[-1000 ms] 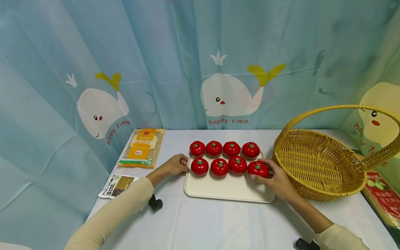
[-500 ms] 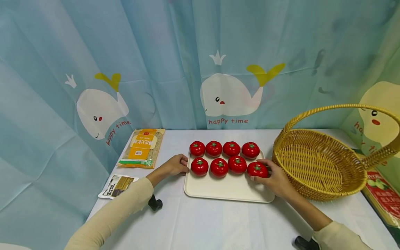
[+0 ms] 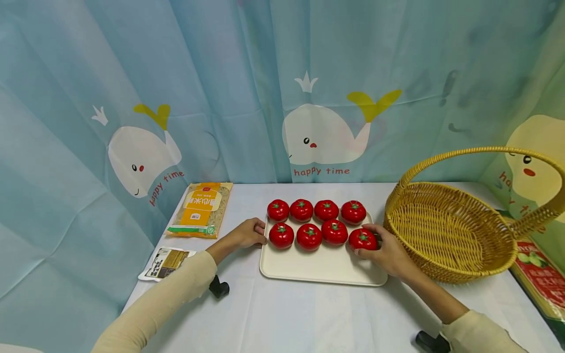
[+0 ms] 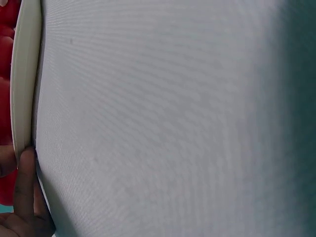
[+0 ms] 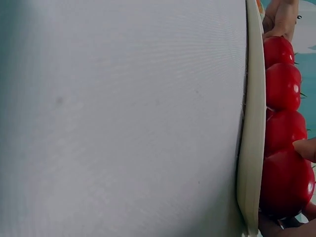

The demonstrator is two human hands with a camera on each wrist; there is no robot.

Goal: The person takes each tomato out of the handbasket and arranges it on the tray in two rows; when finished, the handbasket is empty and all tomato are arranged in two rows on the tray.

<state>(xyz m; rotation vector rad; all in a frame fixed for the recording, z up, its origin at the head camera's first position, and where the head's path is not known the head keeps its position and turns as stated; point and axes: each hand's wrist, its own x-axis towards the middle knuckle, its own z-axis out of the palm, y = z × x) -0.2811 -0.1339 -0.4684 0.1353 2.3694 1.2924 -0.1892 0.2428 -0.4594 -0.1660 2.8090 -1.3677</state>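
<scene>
Several red tomatoes (image 3: 309, 237) with green stem tops stand in two rows on a cream rectangular tray (image 3: 318, 269). My left hand (image 3: 250, 233) pinches the tray's left edge. In the left wrist view its thumb (image 4: 7, 160) lies over the rim and a finger (image 4: 24, 182) touches the outer side. With its fingers and thumb around the front-row tomato at the right end (image 3: 363, 239), my right hand (image 3: 388, 252) grips it on the tray. The right thumb (image 5: 306, 148) shows against that tomato in the right wrist view; part of the hand is cut off.
A wicker basket (image 3: 441, 230) with a tall handle stands close to the right hand. Behind it lies a red and green package (image 3: 540, 279). At the left are an orange-labelled grain bag (image 3: 200, 210) and a small white packet (image 3: 165, 262). A blue curtain (image 3: 247, 98) hangs behind the table.
</scene>
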